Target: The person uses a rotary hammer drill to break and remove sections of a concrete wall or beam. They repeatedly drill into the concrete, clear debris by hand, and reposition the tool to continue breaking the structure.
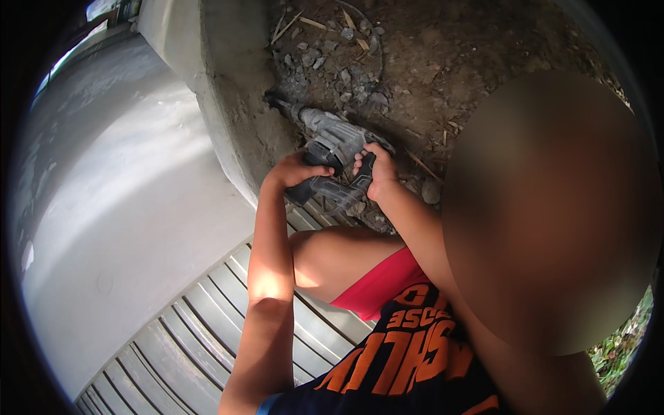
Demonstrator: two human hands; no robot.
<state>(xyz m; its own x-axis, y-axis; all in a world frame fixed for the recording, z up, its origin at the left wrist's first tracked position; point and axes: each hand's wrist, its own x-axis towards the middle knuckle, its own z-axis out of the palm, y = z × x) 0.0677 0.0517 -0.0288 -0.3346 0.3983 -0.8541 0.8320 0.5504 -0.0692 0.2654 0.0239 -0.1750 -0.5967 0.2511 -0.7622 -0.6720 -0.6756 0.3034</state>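
Note:
A dusty grey and black rotary hammer (pixel 337 133) lies tilted across the middle of the head view, its nose pointing to the upper left at the foot of the concrete wall. My right hand (pixel 379 168) is wrapped round its black rear handle. With the thumb on top, my left hand (pixel 294 171) grips the tool's black lower part, near the wall side; most of its fingers are hidden beneath. The tip of the bit is hard to make out against the dark concrete.
A concrete wall edge (pixel 218 114) rises left of the tool, beside a smooth pale surface (pixel 131 200). Ribbed metal sheeting (pixel 187 321) runs under my knee. Broken concrete chunks (pixel 312 59) and wood splinters lie on brown soil (pixel 429 76). A blurred oval hides the right side.

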